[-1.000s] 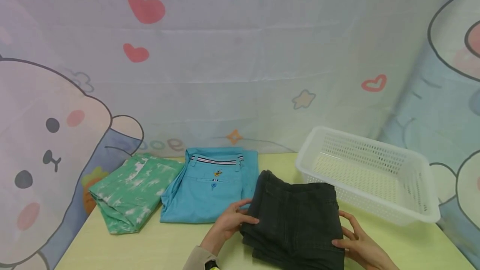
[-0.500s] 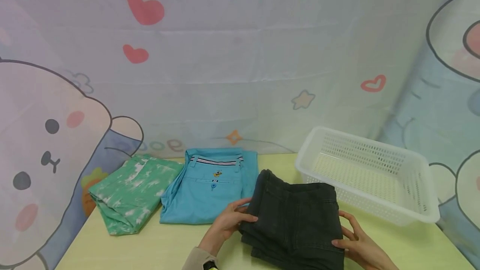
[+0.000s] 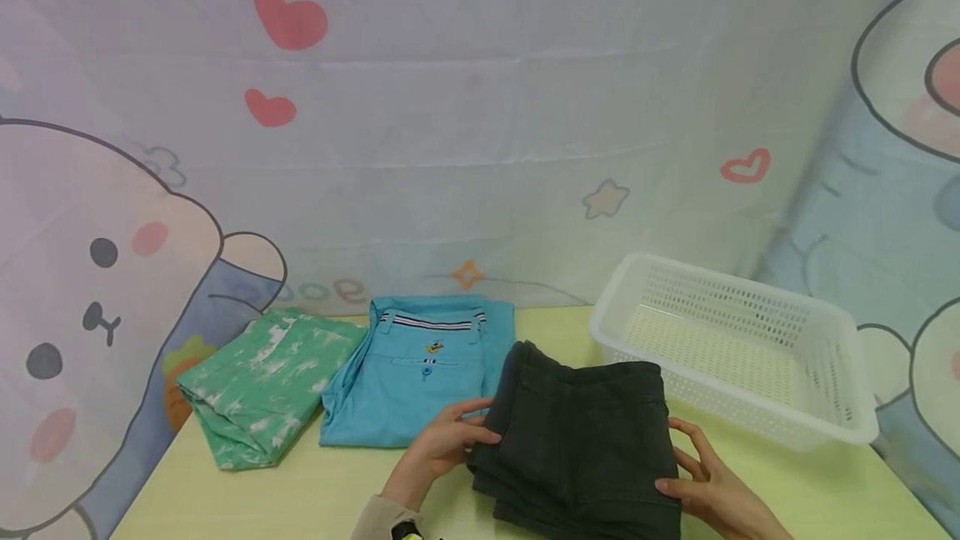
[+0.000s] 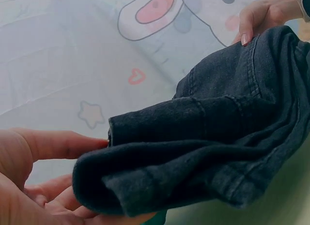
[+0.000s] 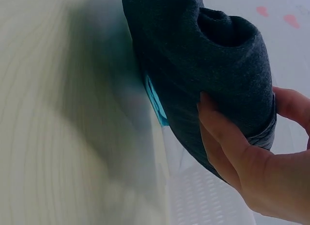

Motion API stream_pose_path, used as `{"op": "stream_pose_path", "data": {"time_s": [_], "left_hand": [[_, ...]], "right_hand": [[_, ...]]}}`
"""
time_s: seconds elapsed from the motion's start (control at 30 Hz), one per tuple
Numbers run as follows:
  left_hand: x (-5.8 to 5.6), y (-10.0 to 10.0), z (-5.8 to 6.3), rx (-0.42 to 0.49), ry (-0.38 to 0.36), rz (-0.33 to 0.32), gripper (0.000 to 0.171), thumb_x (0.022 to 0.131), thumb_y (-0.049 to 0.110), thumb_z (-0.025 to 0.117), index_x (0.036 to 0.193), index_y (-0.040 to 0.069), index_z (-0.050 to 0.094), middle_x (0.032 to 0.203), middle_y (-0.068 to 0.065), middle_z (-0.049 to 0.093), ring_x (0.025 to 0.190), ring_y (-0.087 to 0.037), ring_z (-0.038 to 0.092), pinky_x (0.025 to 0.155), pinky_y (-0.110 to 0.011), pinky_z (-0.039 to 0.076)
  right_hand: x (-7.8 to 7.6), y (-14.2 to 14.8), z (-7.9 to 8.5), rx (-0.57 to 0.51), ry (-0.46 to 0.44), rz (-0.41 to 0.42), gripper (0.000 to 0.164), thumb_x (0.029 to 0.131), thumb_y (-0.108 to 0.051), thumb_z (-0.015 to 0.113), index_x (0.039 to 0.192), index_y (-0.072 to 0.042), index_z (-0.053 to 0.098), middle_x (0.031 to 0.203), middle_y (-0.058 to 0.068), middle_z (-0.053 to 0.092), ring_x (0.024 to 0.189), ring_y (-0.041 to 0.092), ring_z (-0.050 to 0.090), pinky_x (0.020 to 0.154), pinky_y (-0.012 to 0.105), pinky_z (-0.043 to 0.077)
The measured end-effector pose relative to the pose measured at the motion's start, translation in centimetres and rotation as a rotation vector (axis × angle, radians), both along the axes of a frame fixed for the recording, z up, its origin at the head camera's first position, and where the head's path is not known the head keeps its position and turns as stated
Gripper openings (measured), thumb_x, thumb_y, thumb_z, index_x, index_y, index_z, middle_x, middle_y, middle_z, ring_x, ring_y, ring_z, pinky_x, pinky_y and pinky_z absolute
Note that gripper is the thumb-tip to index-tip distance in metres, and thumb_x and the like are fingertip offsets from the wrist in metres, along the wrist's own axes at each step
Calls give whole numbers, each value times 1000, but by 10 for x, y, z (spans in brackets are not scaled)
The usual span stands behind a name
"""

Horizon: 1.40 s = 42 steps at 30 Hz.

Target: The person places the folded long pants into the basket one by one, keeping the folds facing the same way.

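Head view: one white perforated basket (image 3: 738, 408), inner floor visible, on the worktop (image 3: 315, 490), with one folded dark garment (image 3: 581, 440) in front, between left hand (image 3: 448, 438) and right hand (image 3: 712, 486); left wrist view: fingers pinching its folded edge; right wrist view: fingers grasping the opposite side, above the worktop.

Behind the pale yellow table (image 3: 247, 498) hung a creased, pale cloth (image 3: 465, 82) printed with red hearts (image 3: 292, 22), a white cartoon animal (image 3: 142, 290) left of the table, and blue patches (image 3: 847, 215) to the table's right.
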State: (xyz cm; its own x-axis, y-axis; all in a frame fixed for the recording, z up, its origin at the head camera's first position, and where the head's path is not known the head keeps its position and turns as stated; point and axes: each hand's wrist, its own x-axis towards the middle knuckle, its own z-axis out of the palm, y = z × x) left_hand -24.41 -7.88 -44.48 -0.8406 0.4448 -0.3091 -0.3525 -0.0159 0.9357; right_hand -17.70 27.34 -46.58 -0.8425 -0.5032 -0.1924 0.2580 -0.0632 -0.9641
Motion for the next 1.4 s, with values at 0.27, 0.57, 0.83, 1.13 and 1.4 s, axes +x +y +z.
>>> {"op": "stream_pose_path", "data": {"time_s": [0.27, 0.57, 0.83, 1.13, 1.4], "left_hand": [[-2, -7, 1, 44, -30, -36, 62, 80, -4, 55, 137, 2, 31, 130, -19, 49, 92, -15, 60, 84, -38, 47], [-1, -11, 5, 101, -46, -88, 65, 82, -8, 49, 140, 4, 24, 140, -23, 32, 105, -20, 55, 88, -44, 42], [-1, -12, 8, 164, -62, -169, 67, 84, -10, 43, 143, 7, 17, 146, -24, 18, 110, -26, 49, 90, -68, 29], [-2, -11, 8, 160, -51, -175, 65, 85, -8, 46, 143, 10, 21, 146, -22, 18, 115, -27, 48, 90, -51, 42], [-2, -6, 10, 166, -26, -132, 63, 85, -6, 49, 141, 8, 24, 138, -22, 36, 103, -21, 56, 87, -40, 47]], "right_hand": [[-1, 0, 5, -30, 5, 35, 61, 93, -9, 43, 130, -41, 6, 123, -15, 32, 112, 12, 50, 93, 39, 43], [-2, 0, 10, 14, 64, 22, 62, 93, -7, 42, 132, -38, 6, 125, -15, 31, 113, 11, 49, 92, 39, 43], [-3, 5, 17, 16, 90, 29, 62, 94, -6, 41, 133, -39, 6, 123, -19, 33, 112, 7, 49, 92, 38, 43], [-4, 9, 22, -9, 78, 24, 62, 94, -5, 40, 133, -41, 7, 123, -21, 35, 112, 8, 50, 92, 36, 43], [-4, 12, 26, 1, 65, -20, 63, 93, -5, 41, 132, -44, 10, 121, -23, 37, 110, 7, 51, 90, 33, 44]]}}
